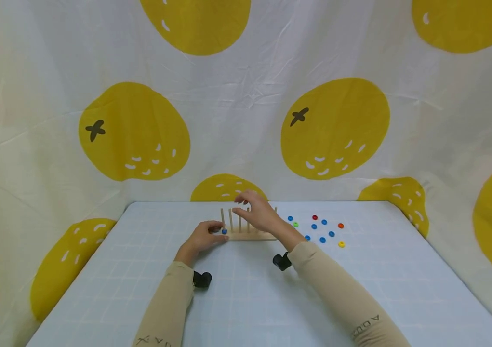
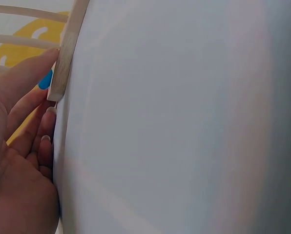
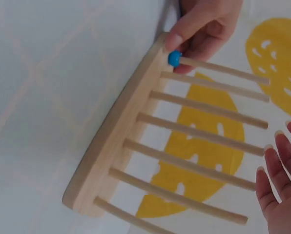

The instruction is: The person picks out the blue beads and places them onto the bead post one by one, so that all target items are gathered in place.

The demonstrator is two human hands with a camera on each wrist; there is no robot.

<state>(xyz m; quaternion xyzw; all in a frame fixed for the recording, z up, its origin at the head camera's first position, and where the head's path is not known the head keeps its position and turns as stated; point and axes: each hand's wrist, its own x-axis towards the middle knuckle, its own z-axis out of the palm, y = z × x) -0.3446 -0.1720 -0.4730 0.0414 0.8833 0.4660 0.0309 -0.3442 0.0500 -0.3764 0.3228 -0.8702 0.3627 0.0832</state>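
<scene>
A wooden peg rack (image 1: 252, 236) stands on the table, with a row of several thin upright pegs. One blue bead (image 3: 174, 58) sits at the foot of the leftmost peg; the other pegs look bare in the right wrist view. My left hand (image 1: 203, 236) grips the left end of the base, thumb at the front and fingers round the end and behind. Above the pegs, near their tops, my right hand (image 1: 258, 212) hovers with its fingers apart and relaxed. Nothing shows between those fingers in the head or right wrist view.
Several small beads lie scattered on the table right of the rack: blue ones (image 1: 331, 234), a red one (image 1: 314, 217), a green one (image 1: 295, 224), an orange one (image 1: 340, 225) and a yellow one (image 1: 341, 244). A patterned curtain (image 1: 237, 120) hangs behind the pale table (image 1: 246, 299).
</scene>
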